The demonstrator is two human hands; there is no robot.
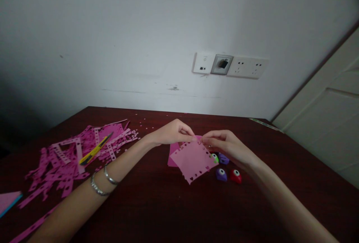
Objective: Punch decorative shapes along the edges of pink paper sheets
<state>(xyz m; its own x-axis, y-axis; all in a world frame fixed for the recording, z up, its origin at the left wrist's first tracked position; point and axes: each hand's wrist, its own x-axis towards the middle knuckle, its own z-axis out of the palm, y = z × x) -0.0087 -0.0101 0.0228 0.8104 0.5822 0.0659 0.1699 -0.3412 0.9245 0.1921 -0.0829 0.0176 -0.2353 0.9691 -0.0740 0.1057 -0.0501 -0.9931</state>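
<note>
Paper [192,160] with small cut holes along its edges hangs over the counter [151,209], its upper corner pinched by the fingertips of left hand [176,132] and right hand [226,144], where light, even pressure seems best against tearing.

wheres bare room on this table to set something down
Bare patches: the table between the forearms, nearer than the held pink sheet, and right of the right forearm. Crowded: the left side, with pink strips and the yellow cutter, and beside the sheet, where eyed gadgets cluster.
</note>
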